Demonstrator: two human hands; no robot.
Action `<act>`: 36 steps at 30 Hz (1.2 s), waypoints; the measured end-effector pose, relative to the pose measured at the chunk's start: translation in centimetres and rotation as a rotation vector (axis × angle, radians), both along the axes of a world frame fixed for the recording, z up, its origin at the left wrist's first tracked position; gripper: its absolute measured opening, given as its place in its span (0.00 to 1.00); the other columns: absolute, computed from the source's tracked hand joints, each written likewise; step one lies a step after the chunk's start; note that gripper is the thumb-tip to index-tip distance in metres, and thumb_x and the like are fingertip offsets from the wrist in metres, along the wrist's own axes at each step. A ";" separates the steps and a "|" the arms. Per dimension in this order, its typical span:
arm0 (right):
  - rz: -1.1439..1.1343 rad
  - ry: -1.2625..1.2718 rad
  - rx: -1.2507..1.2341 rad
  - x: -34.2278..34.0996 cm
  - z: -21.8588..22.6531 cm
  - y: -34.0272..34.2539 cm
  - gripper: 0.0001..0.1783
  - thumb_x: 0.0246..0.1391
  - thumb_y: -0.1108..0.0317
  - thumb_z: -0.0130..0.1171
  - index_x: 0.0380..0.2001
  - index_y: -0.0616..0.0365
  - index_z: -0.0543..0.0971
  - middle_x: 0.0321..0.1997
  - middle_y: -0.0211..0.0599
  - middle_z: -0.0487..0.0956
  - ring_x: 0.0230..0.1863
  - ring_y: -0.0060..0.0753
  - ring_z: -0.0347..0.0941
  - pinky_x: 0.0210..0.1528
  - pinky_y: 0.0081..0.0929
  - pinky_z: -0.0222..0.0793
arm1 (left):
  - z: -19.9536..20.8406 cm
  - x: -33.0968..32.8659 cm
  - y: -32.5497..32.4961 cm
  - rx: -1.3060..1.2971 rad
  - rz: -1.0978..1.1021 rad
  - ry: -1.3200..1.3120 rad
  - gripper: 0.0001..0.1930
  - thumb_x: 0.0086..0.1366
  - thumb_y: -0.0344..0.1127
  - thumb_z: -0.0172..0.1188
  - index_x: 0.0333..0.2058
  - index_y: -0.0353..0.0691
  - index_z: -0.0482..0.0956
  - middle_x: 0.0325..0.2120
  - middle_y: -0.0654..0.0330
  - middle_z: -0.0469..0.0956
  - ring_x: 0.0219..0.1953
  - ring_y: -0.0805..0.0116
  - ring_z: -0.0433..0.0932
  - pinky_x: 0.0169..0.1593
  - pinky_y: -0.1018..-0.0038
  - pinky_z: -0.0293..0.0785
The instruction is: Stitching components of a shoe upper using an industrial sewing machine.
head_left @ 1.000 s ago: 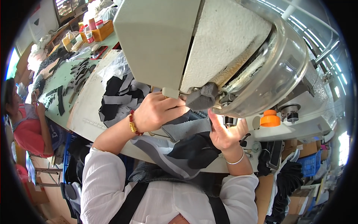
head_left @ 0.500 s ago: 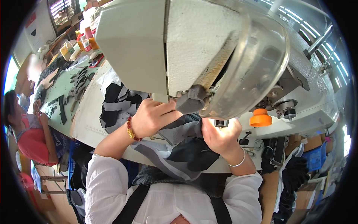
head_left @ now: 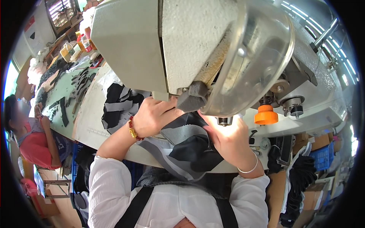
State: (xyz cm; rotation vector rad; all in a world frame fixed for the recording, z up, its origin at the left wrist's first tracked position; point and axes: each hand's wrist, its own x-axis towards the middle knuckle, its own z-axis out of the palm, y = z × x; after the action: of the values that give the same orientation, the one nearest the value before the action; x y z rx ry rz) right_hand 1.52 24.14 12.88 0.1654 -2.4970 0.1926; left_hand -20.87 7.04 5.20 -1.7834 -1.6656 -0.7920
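Observation:
Grey and black fabric pieces hang over the table's near edge and run up under the head of a white sewing machine. My left hand is closed at the fabric's upper left edge, its fingertips partly hidden below the machine head. On the other side, my right hand grips the fabric's right edge, thumb along it; its fingers are lost behind the machine and in the bright lamp glare. The machine's needle area is covered by the head and a clear plastic guard.
A heap of grey and black cut pieces lies left of my left hand. An orange knob juts from the machine at right. Farther left, a person in red sits at a green table with dark strips. A blue crate stands right.
My right hand has turned and shifted slightly, its thumb now lower along the fabric. The fabric between my hands has changed its folds. My left hand stays nearly in place.

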 end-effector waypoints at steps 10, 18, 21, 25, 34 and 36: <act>-0.758 1.193 -0.470 21.0 8.2 23.9 0.29 0.74 0.55 0.48 0.66 0.69 0.68 0.65 0.53 0.72 0.64 0.45 0.71 0.67 0.40 0.65 | 4.6 3.0 -0.7 0.136 -0.056 0.063 0.14 0.51 0.30 0.64 0.39 0.43 0.85 0.37 0.63 0.80 0.34 0.65 0.82 0.34 0.71 0.81; -0.999 0.360 -0.750 32.2 16.6 43.5 0.34 0.74 0.45 0.42 0.70 0.59 0.68 0.59 0.42 0.79 0.59 0.34 0.74 0.57 0.30 0.71 | 5.4 3.6 -0.7 0.106 0.001 0.160 0.12 0.50 0.30 0.66 0.36 0.44 0.84 0.34 0.66 0.79 0.37 0.68 0.82 0.35 0.73 0.81; -0.991 0.208 -0.465 32.1 18.9 45.5 0.32 0.72 0.49 0.45 0.68 0.60 0.72 0.57 0.41 0.81 0.57 0.34 0.75 0.61 0.29 0.68 | 5.5 3.7 -0.5 0.136 0.000 0.220 0.12 0.49 0.30 0.67 0.36 0.45 0.85 0.33 0.67 0.79 0.38 0.69 0.83 0.35 0.74 0.81; -0.908 0.216 -0.738 32.0 17.3 44.7 0.32 0.72 0.50 0.45 0.68 0.61 0.71 0.64 0.45 0.77 0.64 0.38 0.71 0.68 0.31 0.61 | 5.5 3.7 -0.6 0.147 0.029 0.258 0.12 0.50 0.32 0.68 0.36 0.46 0.85 0.32 0.67 0.79 0.40 0.69 0.84 0.36 0.74 0.82; -0.902 0.743 -0.245 27.6 10.0 35.2 0.35 0.75 0.50 0.43 0.69 0.71 0.65 0.73 0.50 0.67 0.71 0.45 0.66 0.71 0.34 0.58 | 5.7 3.9 -1.0 0.111 0.010 0.205 0.11 0.51 0.31 0.67 0.37 0.45 0.84 0.33 0.66 0.80 0.39 0.69 0.84 0.37 0.74 0.81; -0.898 0.916 -0.022 24.1 8.9 28.5 0.30 0.75 0.54 0.45 0.64 0.72 0.69 0.66 0.52 0.73 0.64 0.47 0.72 0.65 0.36 0.66 | 5.7 4.0 -1.0 0.103 0.034 0.215 0.12 0.51 0.30 0.67 0.37 0.44 0.84 0.34 0.65 0.80 0.39 0.70 0.83 0.36 0.75 0.81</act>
State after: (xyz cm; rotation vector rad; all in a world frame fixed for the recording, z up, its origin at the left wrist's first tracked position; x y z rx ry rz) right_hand 25.57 52.63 21.80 -0.7125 -1.4579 -0.1986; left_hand -16.88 6.04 10.91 -1.7001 -1.4847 -0.6349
